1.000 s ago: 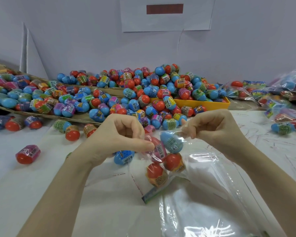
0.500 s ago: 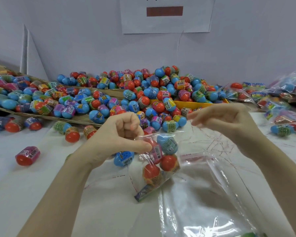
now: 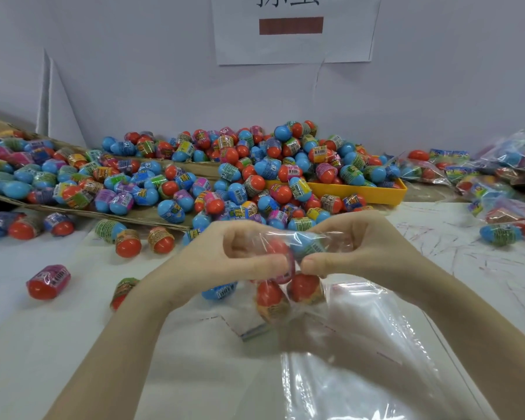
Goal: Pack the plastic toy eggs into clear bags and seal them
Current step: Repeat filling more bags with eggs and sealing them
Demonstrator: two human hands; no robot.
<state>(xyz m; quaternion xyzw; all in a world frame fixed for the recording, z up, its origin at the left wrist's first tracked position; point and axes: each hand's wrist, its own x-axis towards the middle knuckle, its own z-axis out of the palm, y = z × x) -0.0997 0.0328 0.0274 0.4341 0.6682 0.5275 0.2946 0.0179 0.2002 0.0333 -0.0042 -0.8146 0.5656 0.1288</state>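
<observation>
**Both hands pinching the mouth of a filled clear bag above the table**

The left hand (image 3: 225,262) and the right hand (image 3: 367,253) are meeting at the centre of the view, thumbs nearly tip to tip. Each is pinching the top edge of a small clear bag (image 3: 288,286) between thumb and curled fingers. The bag is hanging from that grip, its long axis running roughly vertical, mouth upward and bottom toward the white table (image 3: 58,344). The upper strip of plastic is stretching sideways between the two hands.

Inside the bag, several toy eggs are showing: a blue egg (image 3: 308,245) is lying tilted near the top, and two red-ended eggs (image 3: 270,298) are sitting below the thumbs, red ends upward. Motion blur is hiding the exact count.

A stack of empty clear bags (image 3: 361,344) is lying flat on the table under the right forearm. A large pile of loose toy eggs (image 3: 255,177) is spreading across flattened cardboard (image 3: 140,215) and a yellow tray (image 3: 376,192) behind the hands. Sealed bags of eggs (image 3: 503,183) are lying at the far right. A single red and pink egg (image 3: 47,281) is resting apart at the left.
</observation>
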